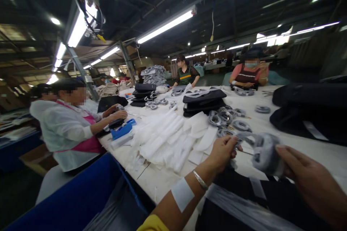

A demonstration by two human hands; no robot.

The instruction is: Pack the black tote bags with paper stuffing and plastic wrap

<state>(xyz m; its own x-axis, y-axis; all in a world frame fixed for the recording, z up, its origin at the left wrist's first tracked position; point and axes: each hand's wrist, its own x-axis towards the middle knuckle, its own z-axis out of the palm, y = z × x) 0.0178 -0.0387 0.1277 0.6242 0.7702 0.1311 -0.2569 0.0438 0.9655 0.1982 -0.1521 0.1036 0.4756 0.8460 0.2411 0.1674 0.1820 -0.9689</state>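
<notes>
My left hand [222, 151], with a bracelet on its wrist, pinches the end of a grey strap. The strap leads to a plastic-wrapped grey coil [265, 153], blurred by motion, whose right side my right hand [300, 169] grips between thumb and fingers. Both hands are above the white table, in front of several wrapped coils [241, 126]. Below them lies a black bag [244, 202] with a clear plastic strip across it.
White sheets [162, 140] are heaped left of my hands. Black bags are stacked mid-table [204, 97] and at the right [311, 112]. A blue bin [81, 191] stands at the lower left, near a blue tape dispenser [123, 129]. Several people sit around.
</notes>
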